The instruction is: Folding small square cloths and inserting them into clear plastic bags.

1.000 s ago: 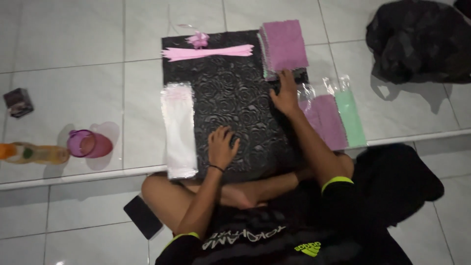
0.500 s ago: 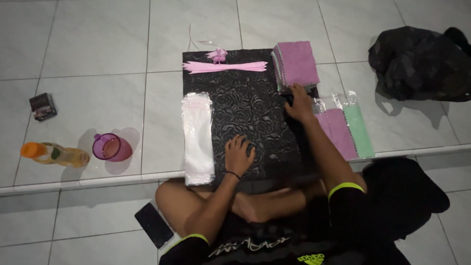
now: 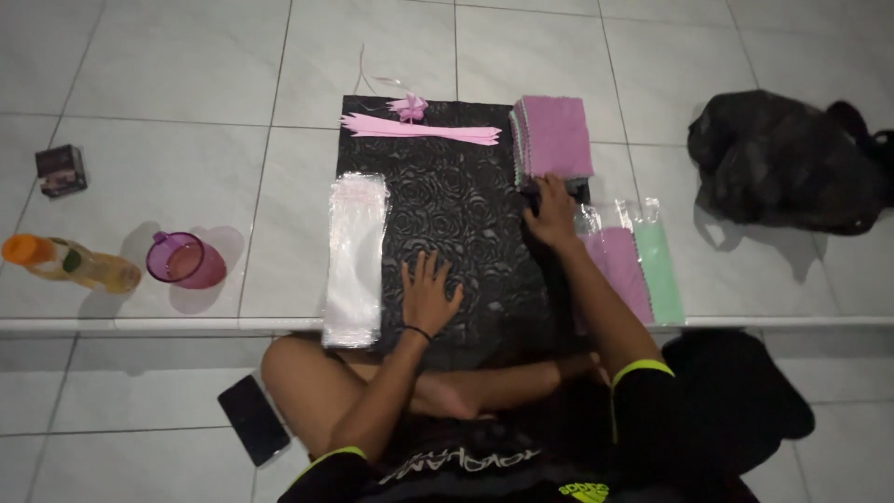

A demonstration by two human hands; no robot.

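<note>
Black embossed mat [image 3: 466,224] flat on the tiled floor [image 3: 186,84]. Purple cloth stack [image 3: 556,135] at its top right corner; right hand [image 3: 551,212] touches the stack's near edge, grip unclear. Left hand [image 3: 428,293] flat on mat, fingers [image 3: 424,268] spread. Clear bag pile [image 3: 356,256] just left.

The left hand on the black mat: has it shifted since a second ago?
No. The left hand lies flat on the black patterned mat, just right of the clear plastic stack, as before; only the camera's framing changed.
</note>
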